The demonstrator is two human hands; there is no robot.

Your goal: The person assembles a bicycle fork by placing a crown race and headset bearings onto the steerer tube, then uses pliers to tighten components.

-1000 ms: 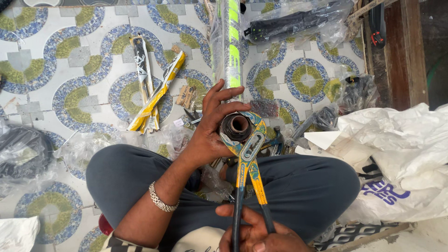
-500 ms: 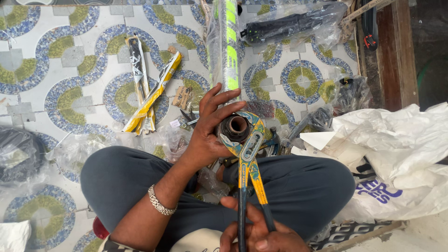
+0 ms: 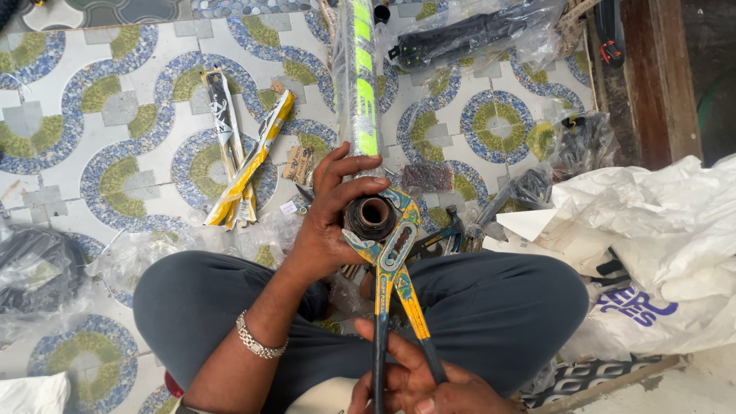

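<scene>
Yellow-handled pliers (image 3: 392, 264) clamp the tube's (image 3: 360, 84) dark end above the lap, left hand (image 3: 331, 218) wrapped around it, right hand (image 3: 418, 379) squeezing the handles nearer the body.

Patterned tile floor (image 3: 115, 146), strewn with parts and wrappings.

White tiles with blue-and-green ring motifs covered the frame; a wooden strip (image 3: 652, 77) ran down the upper right. On the tiles lay a yellow-and-black wrapped bar (image 3: 249, 165) and a narrow black-and-white packet (image 3: 226, 126) at upper left, a small brown card tag (image 3: 299, 163) beside them, a black part in clear plastic (image 3: 468, 34) at the top, crumpled white plastic sacking (image 3: 659, 230) at right, and a dark bagged bundle (image 3: 34, 268) at the left edge.
</scene>
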